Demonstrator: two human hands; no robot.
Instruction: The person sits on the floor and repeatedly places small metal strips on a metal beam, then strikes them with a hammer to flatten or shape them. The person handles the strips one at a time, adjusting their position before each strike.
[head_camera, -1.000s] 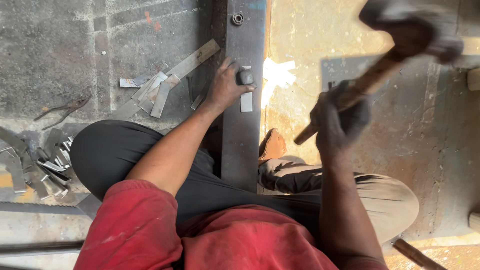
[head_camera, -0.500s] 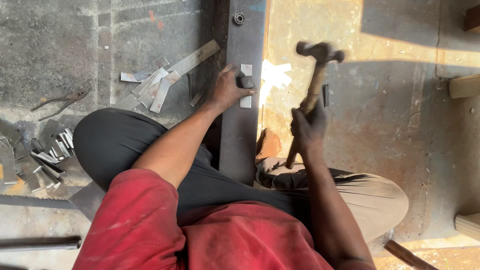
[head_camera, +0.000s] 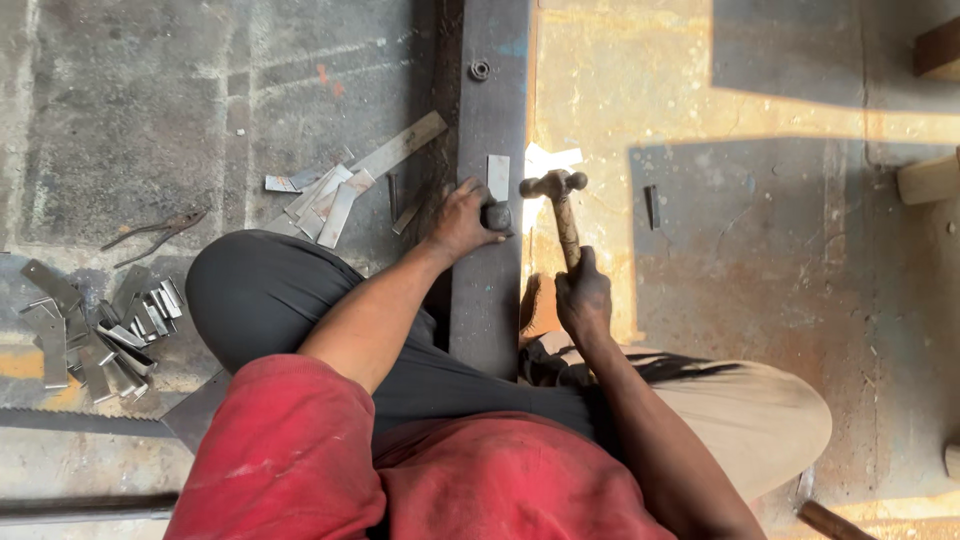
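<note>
Hammer (head_camera: 556, 200) head sits just beside the left hand's (head_camera: 462, 222) grip on the punch (head_camera: 497, 215).

My hands: two, the left hand (head_camera: 462, 222) and the right hand (head_camera: 583, 297).
Hammer (head_camera: 556, 200): one, in my right hand.
Long steel bar (head_camera: 489, 290): one, on the floor in front of me.
Small metal plate (head_camera: 498, 176) on the bar: one.
Nut (head_camera: 480, 70) on the bar: one.
Pliers (head_camera: 155, 234): one pair.
Loose flat strips (head_camera: 335, 190) beside the bar: about seven.
Cut pieces in the heap (head_camera: 100, 335) on my left: too many to count surely, over a dozen.
Wooden blocks (head_camera: 930, 178) on my right: two.
</note>
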